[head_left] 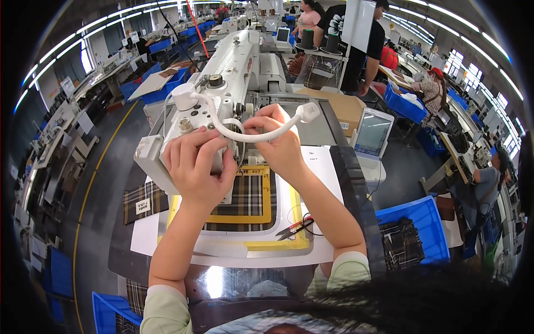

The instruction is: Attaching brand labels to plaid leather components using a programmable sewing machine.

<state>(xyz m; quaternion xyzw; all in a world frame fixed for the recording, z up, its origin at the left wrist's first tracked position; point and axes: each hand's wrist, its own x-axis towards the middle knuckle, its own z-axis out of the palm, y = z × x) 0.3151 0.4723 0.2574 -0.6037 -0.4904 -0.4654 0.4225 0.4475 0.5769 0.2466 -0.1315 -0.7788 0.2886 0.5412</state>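
From here, the left hand (196,164) curls over the front of the white sewing machine (236,64); the right hand (278,147) bends in at the machine's right. Whether either pinches anything, I can't tell. Plaid cloth (246,195) lies beneath the machine, inside a yellow frame (266,195).

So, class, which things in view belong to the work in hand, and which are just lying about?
Seemingly in the work:
left hand and right hand, both at the sewing machine
yellow frame
plaid fabric inside it

Seemingly just lying about:
snips, right of the yellow frame
cardboard, farther back
blue bin with plaid pieces
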